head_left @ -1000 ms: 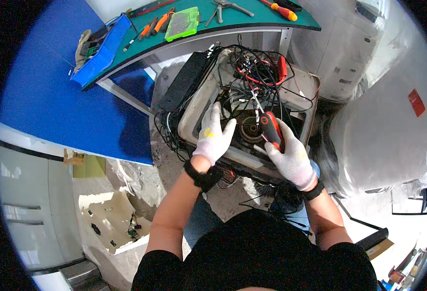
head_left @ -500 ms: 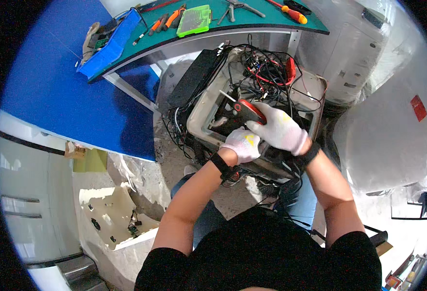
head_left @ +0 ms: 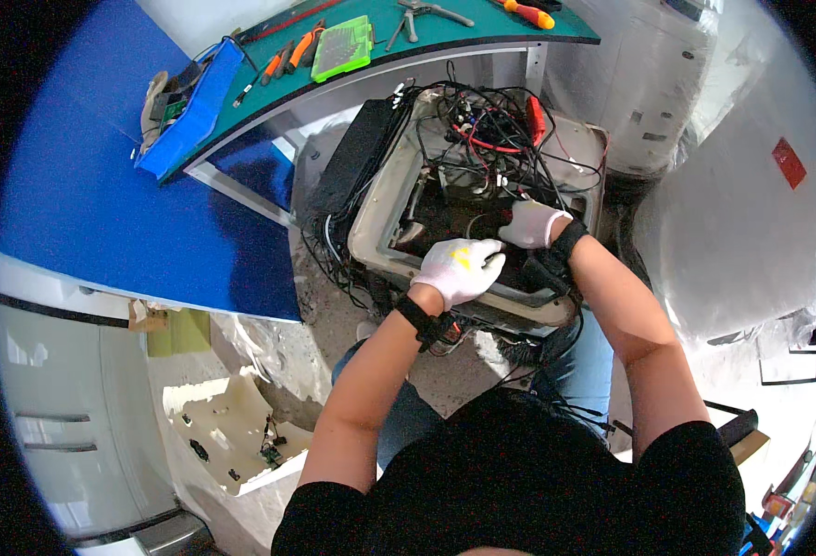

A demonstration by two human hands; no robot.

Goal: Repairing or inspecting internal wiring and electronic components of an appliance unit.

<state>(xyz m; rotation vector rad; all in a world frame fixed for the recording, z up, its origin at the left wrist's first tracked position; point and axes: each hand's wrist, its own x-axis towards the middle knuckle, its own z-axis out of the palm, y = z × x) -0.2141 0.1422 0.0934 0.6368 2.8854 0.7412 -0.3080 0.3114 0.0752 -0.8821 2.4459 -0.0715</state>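
Note:
An open grey-beige machine housing (head_left: pixel 380 208) stands before me, its inside dark and strewn with parts. My left hand (head_left: pixel 459 271), in a white glove with yellow marks, is over its near edge. The fingers are curled, with thumb and forefinger close together; anything between them is too small to make out. My right hand (head_left: pixel 530 225), gloved the same way, reaches into the right side of the opening. Its fingers are bent downward and partly hidden, and I cannot make out what they grip. The red and black power screwdriver seen earlier does not show now.
Tangled black cables (head_left: pixel 491 130) lie across the housing's far end beside a red part (head_left: pixel 536 120). Behind is a green-topped bench (head_left: pixel 283 97) with pliers (head_left: pixel 417 17) and a bit case (head_left: pixel 343 48). A cream shell (head_left: pixel 232 426) rests on the floor at left; a wrapped white unit (head_left: pixel 741 232) stands right.
My right hand has lowered into the housing, and the power screwdriver it held up has gone out of sight. My left hand has separated from it. The view has shifted slightly.

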